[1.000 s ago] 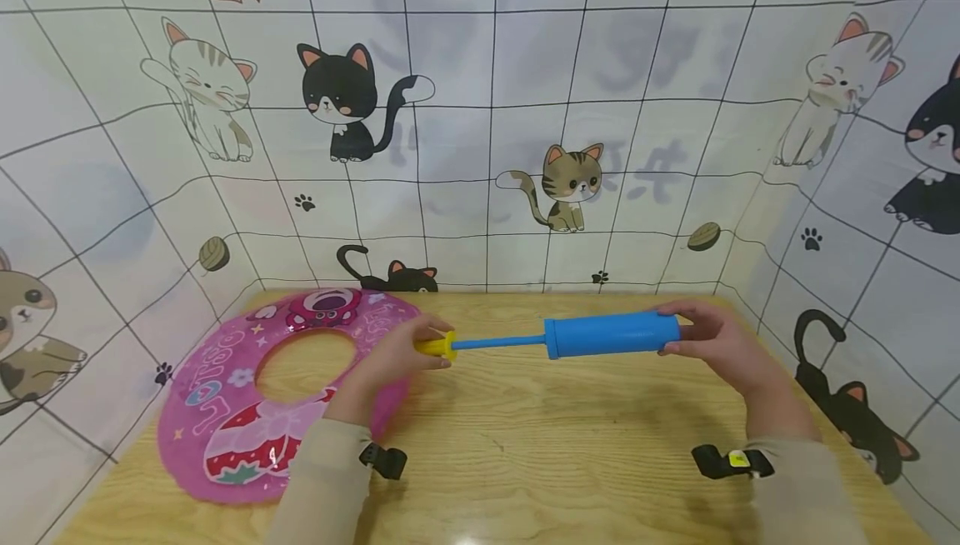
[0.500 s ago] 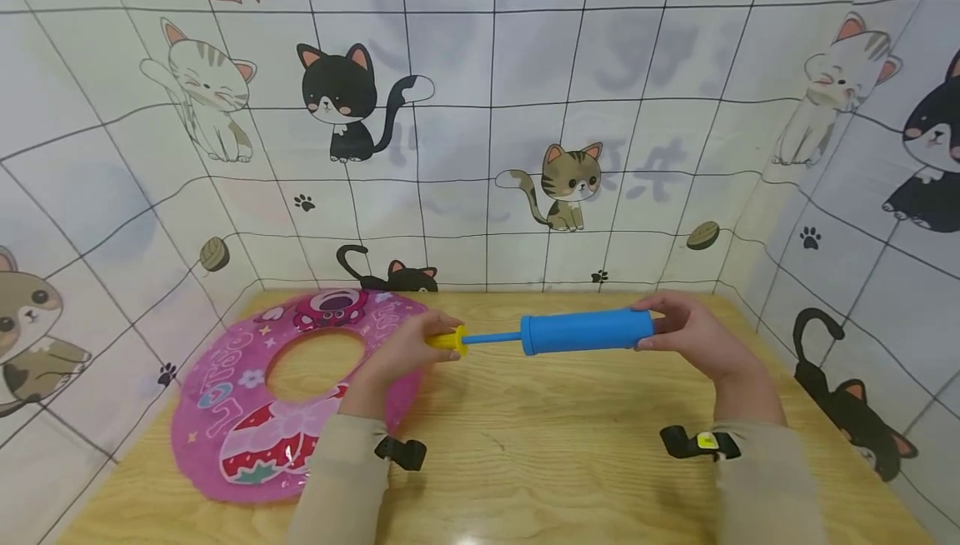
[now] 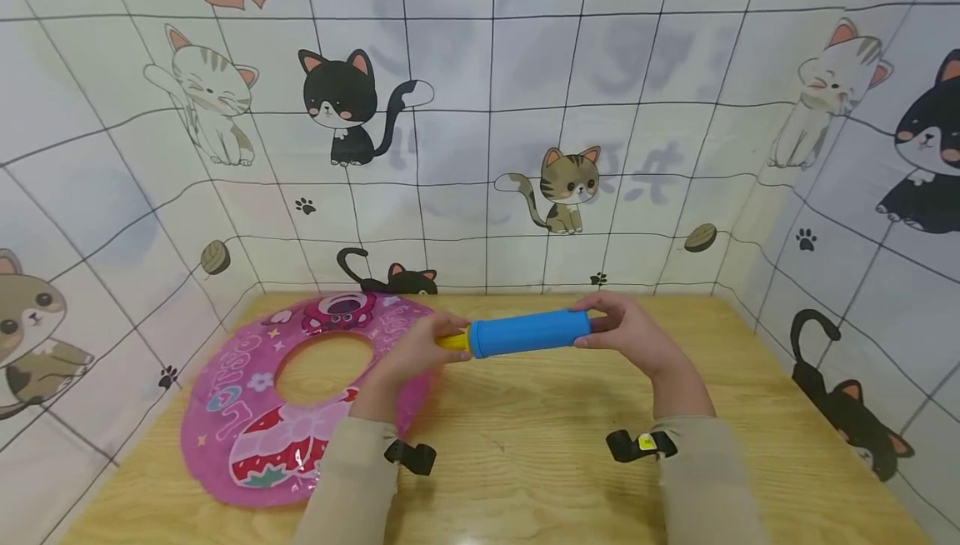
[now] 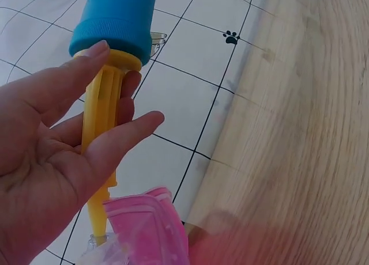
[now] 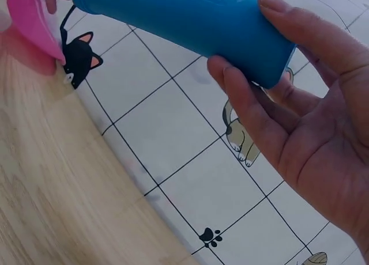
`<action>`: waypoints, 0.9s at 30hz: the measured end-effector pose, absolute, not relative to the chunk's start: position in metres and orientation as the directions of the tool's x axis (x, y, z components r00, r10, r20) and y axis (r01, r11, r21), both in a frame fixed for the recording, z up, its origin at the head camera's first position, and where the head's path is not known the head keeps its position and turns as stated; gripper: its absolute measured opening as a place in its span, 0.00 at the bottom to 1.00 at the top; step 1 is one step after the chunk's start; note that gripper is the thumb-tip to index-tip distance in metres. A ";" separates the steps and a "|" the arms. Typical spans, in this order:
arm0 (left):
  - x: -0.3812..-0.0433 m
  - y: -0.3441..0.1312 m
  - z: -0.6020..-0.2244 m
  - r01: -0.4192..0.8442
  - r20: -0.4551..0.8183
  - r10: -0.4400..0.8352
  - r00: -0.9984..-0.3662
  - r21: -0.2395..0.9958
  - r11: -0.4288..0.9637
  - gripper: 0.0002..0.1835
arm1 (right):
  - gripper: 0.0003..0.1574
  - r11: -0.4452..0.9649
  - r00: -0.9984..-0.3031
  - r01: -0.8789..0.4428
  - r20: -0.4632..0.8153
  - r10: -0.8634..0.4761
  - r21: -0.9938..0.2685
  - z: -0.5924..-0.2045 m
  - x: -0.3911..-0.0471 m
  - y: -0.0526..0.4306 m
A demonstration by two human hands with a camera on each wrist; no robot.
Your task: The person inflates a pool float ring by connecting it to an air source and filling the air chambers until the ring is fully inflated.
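Note:
A blue hand air pump (image 3: 531, 333) is held nearly level above the table, its barrel pressed up against its yellow end piece (image 4: 101, 112). My left hand (image 3: 411, 352) grips that yellow piece between thumb and fingers. In the left wrist view the yellow tip tapers down to a clear valve (image 4: 102, 250) on the pink swim ring (image 3: 221, 399). At the barrel's far end, my right hand (image 3: 630, 335) pinches the blue cylinder with thumb and fingertips. The pump's thin rod is hidden inside the barrel.
The swim ring lies at the left of the wooden table (image 3: 540, 462), partly behind my left forearm. White walls (image 3: 465, 137) with printed cats and grid lines enclose the table at the back and both sides. A black strap (image 3: 641, 445) sits on each wrist.
My right hand has moved left, sliding the blue barrel over the rod until it meets the yellow piece. The left hand and swim ring have shifted slightly right.

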State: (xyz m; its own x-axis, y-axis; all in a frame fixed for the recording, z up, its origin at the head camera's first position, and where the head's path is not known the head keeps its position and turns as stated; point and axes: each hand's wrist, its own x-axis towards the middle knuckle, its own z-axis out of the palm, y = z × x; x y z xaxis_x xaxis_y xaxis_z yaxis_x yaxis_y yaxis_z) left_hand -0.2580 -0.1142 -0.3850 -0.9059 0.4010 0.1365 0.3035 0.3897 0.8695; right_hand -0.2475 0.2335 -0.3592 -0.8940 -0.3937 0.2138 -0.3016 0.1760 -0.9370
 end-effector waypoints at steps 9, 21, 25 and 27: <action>-0.256 -0.121 -0.381 0.320 0.163 0.385 -0.908 0.864 0.388 0.22 | 0.31 0.140 -0.893 -0.336 0.268 -0.361 -0.931 -0.368 -0.247 0.238; -0.258 -0.149 -0.378 0.266 0.104 0.381 -0.919 0.875 0.404 0.23 | 0.27 0.128 -0.873 -0.428 0.373 -0.313 -0.895 -0.365 -0.234 0.283; -0.257 -0.158 -0.377 0.290 0.125 0.396 -0.910 0.874 0.391 0.22 | 0.27 0.107 -0.854 -0.460 0.407 -0.325 -0.881 -0.367 -0.229 0.299; -0.257 -0.162 -0.378 0.296 0.130 0.404 -0.906 0.875 0.382 0.21 | 0.27 0.117 -0.852 -0.465 0.408 -0.327 -0.877 -0.369 -0.226 0.306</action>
